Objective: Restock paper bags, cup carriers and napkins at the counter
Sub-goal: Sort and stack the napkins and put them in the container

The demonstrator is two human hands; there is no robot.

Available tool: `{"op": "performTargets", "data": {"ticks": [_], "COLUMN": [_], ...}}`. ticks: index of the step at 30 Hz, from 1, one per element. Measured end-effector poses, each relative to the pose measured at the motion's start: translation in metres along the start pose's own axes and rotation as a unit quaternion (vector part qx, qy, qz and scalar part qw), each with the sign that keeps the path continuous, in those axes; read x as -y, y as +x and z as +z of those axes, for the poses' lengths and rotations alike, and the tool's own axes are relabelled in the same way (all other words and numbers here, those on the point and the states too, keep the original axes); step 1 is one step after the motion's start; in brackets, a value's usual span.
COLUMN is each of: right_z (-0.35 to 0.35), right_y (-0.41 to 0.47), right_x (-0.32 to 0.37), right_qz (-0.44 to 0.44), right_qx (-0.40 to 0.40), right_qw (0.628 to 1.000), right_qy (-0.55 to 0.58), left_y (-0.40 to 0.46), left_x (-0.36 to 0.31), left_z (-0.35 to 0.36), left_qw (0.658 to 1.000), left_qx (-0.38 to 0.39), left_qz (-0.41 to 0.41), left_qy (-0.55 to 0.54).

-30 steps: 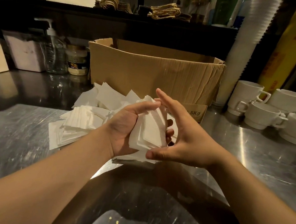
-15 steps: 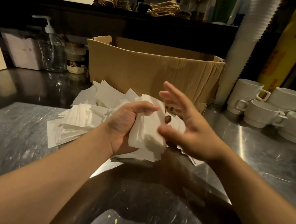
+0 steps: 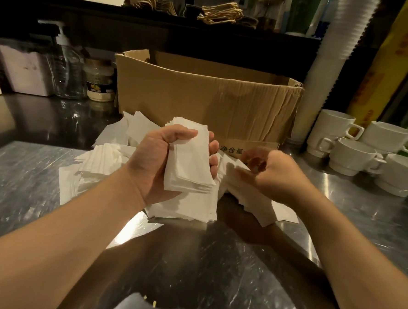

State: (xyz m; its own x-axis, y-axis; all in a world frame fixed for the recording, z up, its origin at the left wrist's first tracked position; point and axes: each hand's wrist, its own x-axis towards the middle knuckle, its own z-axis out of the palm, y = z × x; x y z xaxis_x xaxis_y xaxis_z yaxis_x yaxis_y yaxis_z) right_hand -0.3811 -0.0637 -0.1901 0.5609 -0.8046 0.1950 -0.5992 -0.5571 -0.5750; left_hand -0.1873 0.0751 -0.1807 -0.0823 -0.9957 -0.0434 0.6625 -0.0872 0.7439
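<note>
Left hand (image 3: 157, 161) grip curled round napkin stack (image 3: 190, 163), right hand (image 3: 272, 174) blurred, grip state unclear, over loose napkins (image 3: 250, 200) on tabletop (image 3: 29, 179)

A café or drinks-shop service counter is shown. A stainless steel worktop (image 3: 29, 179) fills the lower frame, and white ceramic cups (image 3: 356, 149) are stacked at the right beside a tall column of disposable cups (image 3: 322, 73). Twine-handled paper bags (image 3: 221, 13) are kept on a dark shelf along the top, and a pump bottle (image 3: 67, 67) is seen at upper left.
</note>
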Motion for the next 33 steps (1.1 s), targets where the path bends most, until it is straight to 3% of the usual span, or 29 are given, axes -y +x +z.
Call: {"op": "performTargets", "data": {"ticks": [6, 13, 20, 33], "right_z": [0.011, 0.013, 0.011, 0.012], "right_y": [0.005, 0.003, 0.002, 0.0], "right_x": [-0.005, -0.005, -0.002, 0.001], "right_qz": [-0.044, -0.086, -0.068, -0.039], "right_qx": [0.047, 0.019, -0.032, -0.038], "right_qw": [0.994, 0.992, 0.996, 0.998], "right_qy": [-0.093, -0.091, -0.048, -0.042], "left_y": [0.0, 0.0, 0.0, -0.001], "left_x": [0.0, 0.0, 0.0, 0.0], "left_z": [0.001, 0.001, 0.001, 0.0], "left_qw": [1.0, 1.0, 1.0, 0.999], "left_qx": [-0.007, -0.011, -0.017, -0.023], "left_qz": [-0.001, 0.002, 0.004, 0.005], "left_qy": [0.002, 0.004, 0.026, 0.03]}}
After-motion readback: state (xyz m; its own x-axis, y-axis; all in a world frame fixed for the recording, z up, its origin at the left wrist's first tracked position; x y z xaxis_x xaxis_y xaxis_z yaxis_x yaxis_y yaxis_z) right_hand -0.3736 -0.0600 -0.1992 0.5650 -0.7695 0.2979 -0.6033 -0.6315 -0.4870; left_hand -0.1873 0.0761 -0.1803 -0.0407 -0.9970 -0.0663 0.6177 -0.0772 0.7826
